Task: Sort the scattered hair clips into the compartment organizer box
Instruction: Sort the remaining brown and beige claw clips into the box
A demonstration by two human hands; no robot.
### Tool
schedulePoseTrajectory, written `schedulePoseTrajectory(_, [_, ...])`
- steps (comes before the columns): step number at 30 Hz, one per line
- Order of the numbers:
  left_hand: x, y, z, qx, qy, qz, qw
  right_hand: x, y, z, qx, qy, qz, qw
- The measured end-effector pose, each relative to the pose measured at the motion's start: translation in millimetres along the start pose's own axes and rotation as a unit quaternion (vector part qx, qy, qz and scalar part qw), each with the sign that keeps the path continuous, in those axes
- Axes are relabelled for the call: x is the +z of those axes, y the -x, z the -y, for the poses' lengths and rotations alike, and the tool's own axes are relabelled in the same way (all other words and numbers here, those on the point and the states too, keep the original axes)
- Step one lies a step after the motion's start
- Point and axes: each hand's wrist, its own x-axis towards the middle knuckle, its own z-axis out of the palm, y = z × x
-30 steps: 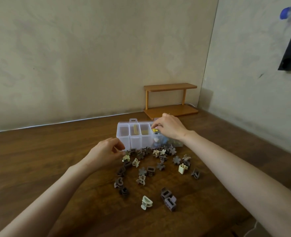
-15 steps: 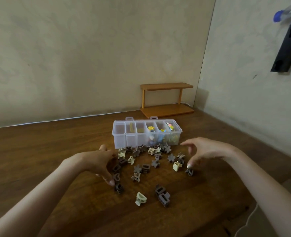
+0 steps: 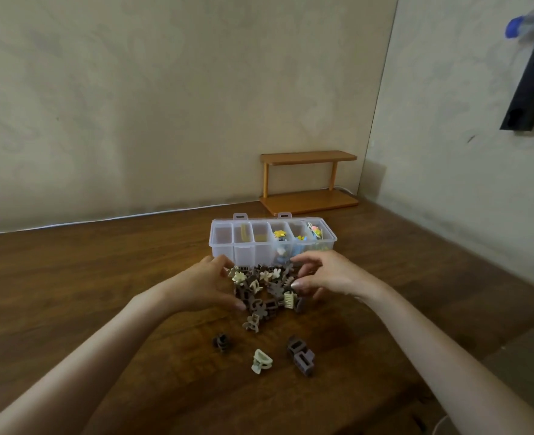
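The left hand's [image 3: 202,287] fingers [image 3: 239,305] are loosely bent and spread, thumb at the far side, cupping the left edge of a heap of hair clips [image 3: 264,288] rather than gripping any one of them. The right hand's [image 3: 328,277] fingers [image 3: 297,285] are arched like a claw and apart, their tips against the heap's right edge, again cupping and not closed on anything. The heap, brown and cream clips tumbled together, lies between the two hands on the wooden table [image 3: 102,293]. Nearer the person and apart from it lie a dark brown clip [image 3: 221,341], a pale clip [image 3: 261,361] and a pair of brown boxy clips [image 3: 301,356] touching each other. Just behind the heap stands the clear organizer box [image 3: 224,246], lid off, its compartments in one row. Yellow and blue clips show in the right-hand ones and yellowish pieces in the second and third from the left. Farther back, near the corner, a small wooden shelf [image 3: 309,182] stands on the table, and a white cable [image 3: 71,222] runs along the foot of the wall. A dark bracket [image 3: 532,86] hangs on the right wall.
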Motion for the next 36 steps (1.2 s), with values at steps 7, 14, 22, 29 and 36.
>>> schedulePoseTrajectory(7, [0.0, 26.4, -16.0, -0.071, -0.08, 0.205, 0.973, -6.0, 44.7, 18.0, 0.057, 0.079, 0.18, 0.979])
schedulePoseTrajectory(14, [46.6, 23.5, -39.8, -0.056, -0.069, 0.029, 0.996, 22.2, 50.7, 23.6, 0.038, 0.099, 0.124, 0.987])
schedulePoseTrajectory(22, [51.1, 5.3, -24.2, -0.053, 0.004, -0.138, 0.989, 34.2, 16.9, 12.5, -0.011, 0.013, -0.1, 0.995])
schedulePoseTrajectory(29, [22.4, -5.4, -4.8, -0.077, 0.03, -0.123, 0.989, 6.7, -5.0, -22.6, 0.002, 0.145, -0.275, 0.951])
schedulePoseTrajectory(36, [14.2, -8.4, 9.0, 0.006, 0.01, -0.194, 0.981, 13.8, -13.0, -38.0, -0.028, 0.104, -0.203, 0.973])
